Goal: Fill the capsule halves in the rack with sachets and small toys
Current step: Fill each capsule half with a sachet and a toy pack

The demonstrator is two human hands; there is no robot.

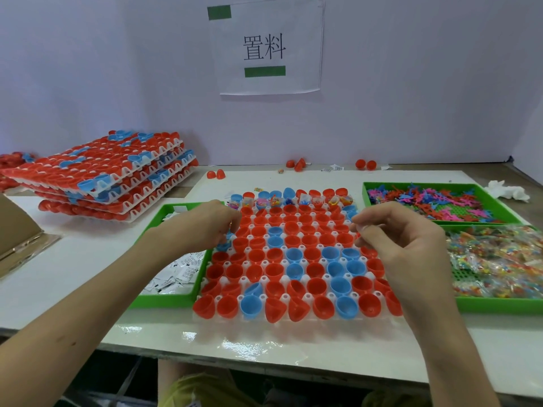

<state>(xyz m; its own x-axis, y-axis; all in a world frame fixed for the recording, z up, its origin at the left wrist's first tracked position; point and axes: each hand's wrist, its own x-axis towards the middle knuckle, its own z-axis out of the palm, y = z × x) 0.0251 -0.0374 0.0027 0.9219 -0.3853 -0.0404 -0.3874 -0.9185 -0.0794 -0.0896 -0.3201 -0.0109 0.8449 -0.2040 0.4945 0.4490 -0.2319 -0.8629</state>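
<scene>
L hand [210,223] curled at capsule rack [307,296] left edge, R hand [396,233] at its right; I can't tell either grip.

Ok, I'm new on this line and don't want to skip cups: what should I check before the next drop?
1. Rack lies flat: ok.
2. Far row holds fillings: ok.
3. Capsule halves upright: not ok, a blue half near the front leans.
4. Sachet tray stocked: ok.
5. Toy tray stocked: ok.
6. Left hand and right hand each hold a piece: cannot tell.
</scene>
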